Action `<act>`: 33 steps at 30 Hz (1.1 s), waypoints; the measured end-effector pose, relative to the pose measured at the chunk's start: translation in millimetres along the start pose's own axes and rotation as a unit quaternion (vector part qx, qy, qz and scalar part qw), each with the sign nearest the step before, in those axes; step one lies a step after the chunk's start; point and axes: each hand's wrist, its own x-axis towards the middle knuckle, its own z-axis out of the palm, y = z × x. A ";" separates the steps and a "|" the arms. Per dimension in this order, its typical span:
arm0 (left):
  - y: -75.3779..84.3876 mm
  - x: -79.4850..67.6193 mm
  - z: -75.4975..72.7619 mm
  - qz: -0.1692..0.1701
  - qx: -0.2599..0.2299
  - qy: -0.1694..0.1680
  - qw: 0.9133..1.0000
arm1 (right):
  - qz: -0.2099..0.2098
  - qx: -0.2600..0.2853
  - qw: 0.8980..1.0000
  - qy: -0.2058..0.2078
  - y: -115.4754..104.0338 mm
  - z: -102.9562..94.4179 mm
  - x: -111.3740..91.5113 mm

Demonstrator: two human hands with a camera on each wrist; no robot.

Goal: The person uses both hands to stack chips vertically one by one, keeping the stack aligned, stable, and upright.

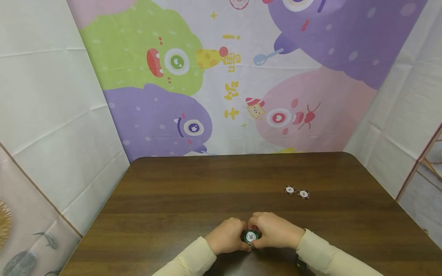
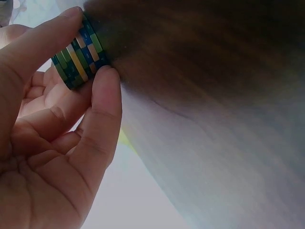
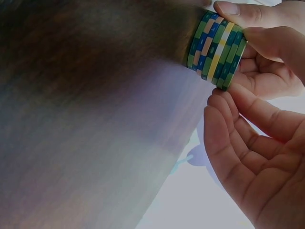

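Note:
A short stack of poker chips point(image 1: 250, 237) stands on the table near its front, with a green chip marked 20 on top. Seen from the side in the left wrist view, the stack point(image 2: 78, 55) shows green, blue and yellow edges. My left hand point(image 1: 228, 234) holds it from the left between thumb and fingers. From the right, my right hand point(image 1: 275, 230) grips the same stack, its thumb at the near side and fingers at the far side. In the right wrist view the chips point(image 3: 217, 50) lie flush against one another, and the fingertips of both hands meet around them.
Two dark-edged chips with white centres, a left one point(image 1: 289, 189) and a right one point(image 1: 304, 194), lie flat and side by side farther back on the brown wooden table point(image 1: 193, 184). A cartoon-printed cloth point(image 1: 235, 138) hangs behind the table's far edge.

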 end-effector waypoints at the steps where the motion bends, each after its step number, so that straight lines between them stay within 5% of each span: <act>1: -0.2 0.0 0.0 0.000 -0.001 -0.001 1.000 | -0.001 -0.001 1.000 0.000 -0.1 -0.1 0.0; 33: -1.6 -0.9 -0.9 -0.001 -0.013 -0.001 1.000 | -0.001 0.000 1.000 0.005 1.1 1.1 0.2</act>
